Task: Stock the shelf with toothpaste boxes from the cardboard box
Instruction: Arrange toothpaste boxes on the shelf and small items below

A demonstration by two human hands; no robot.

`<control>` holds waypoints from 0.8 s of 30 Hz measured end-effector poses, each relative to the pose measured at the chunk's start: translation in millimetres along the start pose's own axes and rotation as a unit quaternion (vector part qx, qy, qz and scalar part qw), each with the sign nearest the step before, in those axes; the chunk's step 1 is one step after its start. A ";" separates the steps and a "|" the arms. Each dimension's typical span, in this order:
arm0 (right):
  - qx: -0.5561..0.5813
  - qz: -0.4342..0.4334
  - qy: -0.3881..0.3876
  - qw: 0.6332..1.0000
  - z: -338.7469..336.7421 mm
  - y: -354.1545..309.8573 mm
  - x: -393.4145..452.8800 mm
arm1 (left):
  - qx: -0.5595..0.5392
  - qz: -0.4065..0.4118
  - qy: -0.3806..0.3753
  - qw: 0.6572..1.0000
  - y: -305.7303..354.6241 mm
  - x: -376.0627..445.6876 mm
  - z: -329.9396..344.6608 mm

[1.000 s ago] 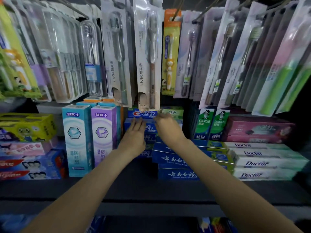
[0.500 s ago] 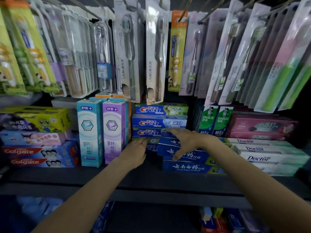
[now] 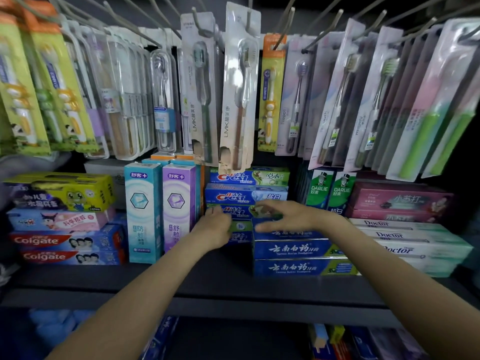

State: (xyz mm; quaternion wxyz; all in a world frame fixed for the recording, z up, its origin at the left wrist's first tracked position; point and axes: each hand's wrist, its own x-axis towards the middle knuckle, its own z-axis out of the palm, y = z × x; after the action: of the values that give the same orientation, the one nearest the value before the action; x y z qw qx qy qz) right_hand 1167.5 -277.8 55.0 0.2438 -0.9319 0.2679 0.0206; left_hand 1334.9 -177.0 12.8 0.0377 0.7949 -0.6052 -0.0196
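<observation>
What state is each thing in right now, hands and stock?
Left hand: fingers out, against the Crest stack.
Right hand: spread flat on the top blue box.
Crest stack: lying flat, piled.
Blue boxes: lying flat, stacked.
Teal box: upright.
Purple box: upright.
Toothbrushes: hanging on hooks.

I see two bare forearms, no sleeves, watch or rings, ending in an ungloved left hand (image 3: 214,228) and right hand (image 3: 291,216).

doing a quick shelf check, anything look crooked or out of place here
Mostly tidy. The blue toothpaste stack under the right hand sits further forward than the Crest stack beside it, so the fronts do not line up. The left hand rests against the lower Crest boxes.
</observation>
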 end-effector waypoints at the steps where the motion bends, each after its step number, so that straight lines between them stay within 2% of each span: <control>1: -0.005 -0.015 0.046 0.999 0.3 -4.6 1.7 | 0.005 0.000 0.015 1.000 1.4 -3.3 -7.3; 4: -0.036 -0.036 0.112 0.992 3.0 -15.4 11.4 | 0.060 0.002 0.084 0.995 6.1 -15.5 -24.4; 9: -0.138 -0.075 0.119 0.980 9.0 -26.6 22.6 | 0.157 0.006 0.168 0.973 14.7 -36.1 -41.1; 14: -0.118 -0.102 0.170 0.973 6.5 -37.1 20.0 | 0.207 0.001 0.218 0.954 18.0 -53.5 -48.3; 18: -0.056 -0.123 0.186 0.973 7.9 -47.4 14.1 | 0.189 0.004 0.257 0.948 26.2 -63.1 -56.9; 22: -0.091 -0.120 0.259 0.954 -0.1 -48.3 7.2 | 0.172 0.049 0.384 0.906 21.3 -59.9 -57.0; 24: -0.129 -0.088 0.278 0.948 -7.2 -43.5 7.7 | 0.143 0.065 0.401 0.903 17.7 -57.7 -49.3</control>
State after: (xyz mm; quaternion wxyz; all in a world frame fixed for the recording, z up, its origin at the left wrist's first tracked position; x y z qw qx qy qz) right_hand 1195.5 -252.8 79.4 0.0386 -0.9439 0.2373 -0.2266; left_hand 1306.3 -124.3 62.5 0.1647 0.6916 -0.5853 0.3899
